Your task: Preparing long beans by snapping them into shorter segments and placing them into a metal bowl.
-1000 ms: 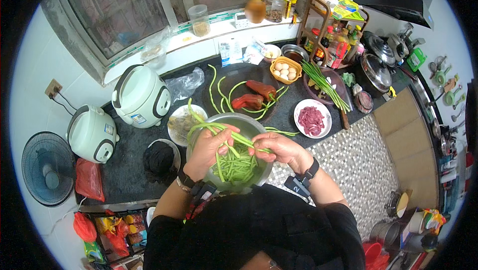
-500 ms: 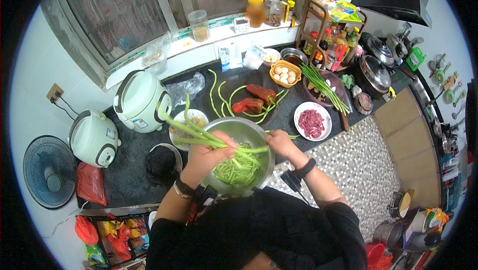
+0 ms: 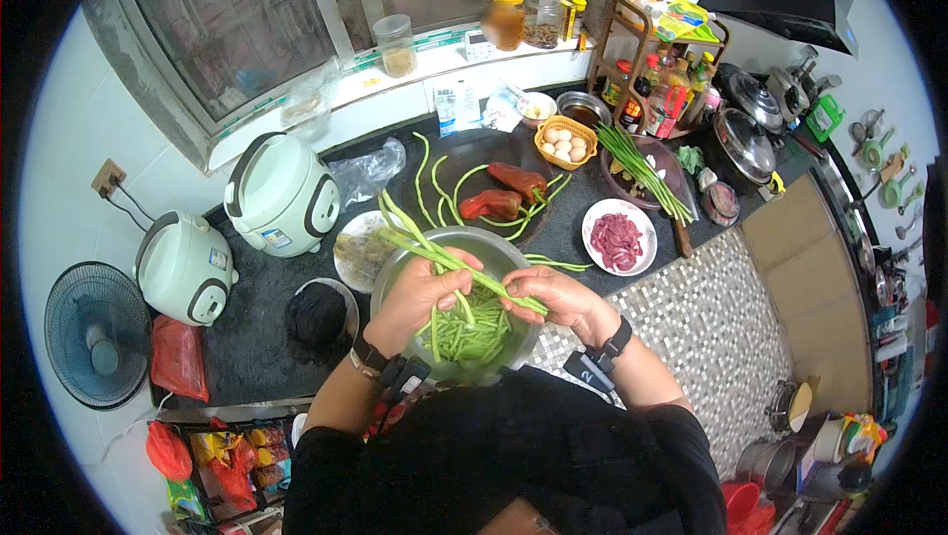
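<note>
A bundle of long green beans (image 3: 410, 237) is gripped in my left hand (image 3: 427, 290) above the left half of a steel bowl (image 3: 494, 244). My right hand (image 3: 561, 300) pinches the beans' lower right ends, close to the bowl's right rim. Short pieces of green bean (image 3: 472, 338) fill the bottom of the bowl, below both hands. Behind the bowl, two red peppers (image 3: 491, 205) and several loose long beans (image 3: 422, 180) lie on a dark round board (image 3: 469, 155). A plate (image 3: 348, 257) with pale food is partly hidden behind the bowl's left side.
Sliced raw meat (image 3: 617, 241) sits on a white plate at right, near green onions (image 3: 642, 165) and a knife handle (image 3: 683, 241). A basket of eggs (image 3: 565, 144) stands farther back. Two rice cookers (image 3: 281, 194) and a fan (image 3: 99, 338) stand at left, a bowl of black food (image 3: 318, 320) nearer.
My right hand has moved left and over the bowl to the bean ends. The bundle has tilted more steeply, and my left hand has shifted slightly.
</note>
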The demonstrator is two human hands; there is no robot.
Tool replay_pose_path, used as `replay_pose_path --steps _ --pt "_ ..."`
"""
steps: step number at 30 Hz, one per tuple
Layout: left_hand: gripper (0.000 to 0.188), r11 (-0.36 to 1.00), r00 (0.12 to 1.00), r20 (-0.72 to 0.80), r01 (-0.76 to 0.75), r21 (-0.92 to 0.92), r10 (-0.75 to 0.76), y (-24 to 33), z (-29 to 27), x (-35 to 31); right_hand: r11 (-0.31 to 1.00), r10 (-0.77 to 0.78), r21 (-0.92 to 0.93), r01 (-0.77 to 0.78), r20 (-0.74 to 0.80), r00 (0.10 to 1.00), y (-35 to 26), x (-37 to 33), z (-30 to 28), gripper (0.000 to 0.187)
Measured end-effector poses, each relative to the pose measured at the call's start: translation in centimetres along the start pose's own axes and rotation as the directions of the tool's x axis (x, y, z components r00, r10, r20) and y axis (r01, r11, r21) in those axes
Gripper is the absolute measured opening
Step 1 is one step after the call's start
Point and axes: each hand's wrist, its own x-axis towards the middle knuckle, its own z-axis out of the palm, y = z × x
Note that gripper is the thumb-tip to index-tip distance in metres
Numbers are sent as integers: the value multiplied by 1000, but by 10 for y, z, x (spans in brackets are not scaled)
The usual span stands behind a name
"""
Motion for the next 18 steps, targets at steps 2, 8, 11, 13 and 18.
replay_pose_path --steps 2,8,11,13,18 --pt "20 987 996 -82 21 -158 -35 0 -5 -1 1000 -18 -12 18 -54 998 1 0 -2 20" --pt "16 984 979 -157 -106 142 128 2 2 -7 955 -97 -294 33 -206 974 2 7 -3 20" --pt "12 721 875 146 -466 512 462 -9 17 0 865 -190 -502 4 -320 928 13 19 -8 20" --pt "11 752 885 127 -449 483 447 -14 18 0 811 -248 -585 -23 -379 892 12 20 -7 20" --pt "13 919 978 3 -198 342 209 -2 19 -10 1000 -25 -3 26 -413 911 9 20 -12 18"
